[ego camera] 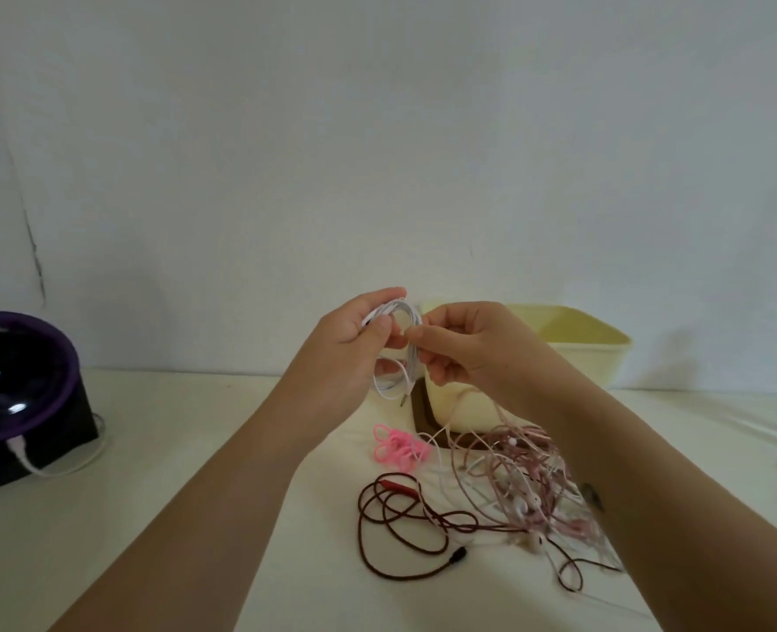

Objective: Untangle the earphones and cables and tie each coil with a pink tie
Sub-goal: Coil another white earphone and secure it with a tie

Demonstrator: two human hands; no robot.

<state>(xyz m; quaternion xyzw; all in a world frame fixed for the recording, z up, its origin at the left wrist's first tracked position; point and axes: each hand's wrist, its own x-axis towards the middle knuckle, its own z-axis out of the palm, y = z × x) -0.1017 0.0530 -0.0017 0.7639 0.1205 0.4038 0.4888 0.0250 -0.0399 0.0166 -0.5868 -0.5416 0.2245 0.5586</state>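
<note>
A coil of white cable (398, 358) is raised above the table, its metal plug end hanging at the bottom. My left hand (350, 344) grips the coil's left side, thumb across the loops. My right hand (459, 346) pinches the coil's right side with fingertips. On the table below lies a small heap of pink ties (398, 449). Right of it sprawls a tangle of pink and white earphones (523, 485). A dark red cable (404, 526) loops loosely in front of the ties.
A pale yellow tub (573, 348) stands behind my hands on a brown mat. A black and purple device (17, 394) with a white cord sits at the far left. A white wall rises behind the table.
</note>
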